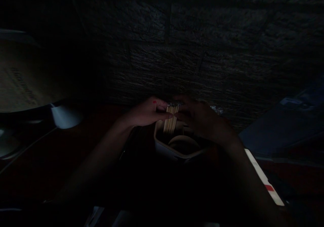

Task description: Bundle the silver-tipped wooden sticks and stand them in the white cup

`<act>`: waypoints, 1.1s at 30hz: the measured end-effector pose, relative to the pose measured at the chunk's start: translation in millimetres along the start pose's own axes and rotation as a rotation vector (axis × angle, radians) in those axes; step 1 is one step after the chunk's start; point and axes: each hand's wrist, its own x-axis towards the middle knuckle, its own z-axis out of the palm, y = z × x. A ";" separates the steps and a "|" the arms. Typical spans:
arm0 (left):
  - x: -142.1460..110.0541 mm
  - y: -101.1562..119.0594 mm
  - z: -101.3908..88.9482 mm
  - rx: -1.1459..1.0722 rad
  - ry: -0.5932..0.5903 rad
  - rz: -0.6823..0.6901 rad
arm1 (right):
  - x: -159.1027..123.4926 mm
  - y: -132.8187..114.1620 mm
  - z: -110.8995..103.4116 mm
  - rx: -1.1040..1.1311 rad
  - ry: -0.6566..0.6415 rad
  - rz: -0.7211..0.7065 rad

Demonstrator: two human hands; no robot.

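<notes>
The sticks [171,119], a pale bundle, stand nearly upright at the far left part of the box [164,147], their lower ends showing against its inside. I see the left hand [148,110] come in from the box's left, palm low, the forearm slanting up from the near side; thumb and fingers pinch the bundle near its top. The right hand [205,119] arches over the box's right side, wrist bent, forearm rising steeply from the near right. Its fingers curl towards the bundle's top and its thumb points at the left one, but in this dark I can't tell whether they pinch too. A round thing [184,140] sits inside the box. Well left of the box is a white thing [63,116]; right of it, a pale strip [260,171]; behind it, the rough wall [152,61].
</notes>
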 end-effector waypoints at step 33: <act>-4.4 -4.0 -6.8 -0.083 0.002 -0.035 | -0.8 6.2 6.2 0.145 -0.028 0.018</act>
